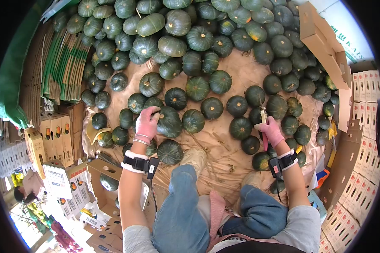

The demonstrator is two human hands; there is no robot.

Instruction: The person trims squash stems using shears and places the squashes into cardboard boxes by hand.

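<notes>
My left hand [146, 122], in a pink glove, has its fingers curled at the upper left edge of a large dark green kabocha squash [170, 122]. Its fingertips meet near the squash's top, and the stem is partly hidden. In my right hand [270, 131], also gloved in pink, is a pair of pruning shears [263, 116] with its blades pointing away from me and a red handle below the palm. Beneath the shears lies another kabocha squash [256, 115]. A striped squash [169, 152] rests close to my left knee.
Many squashes [177, 22] are heaped at the back on a tan sheet [217, 147]. Flattened cardboard [63, 67] stands at left. Printed cartons [57, 135] line the left side, and stacked boxes [359, 164] the right. An open carton [103, 168] beside my left arm holds a squash.
</notes>
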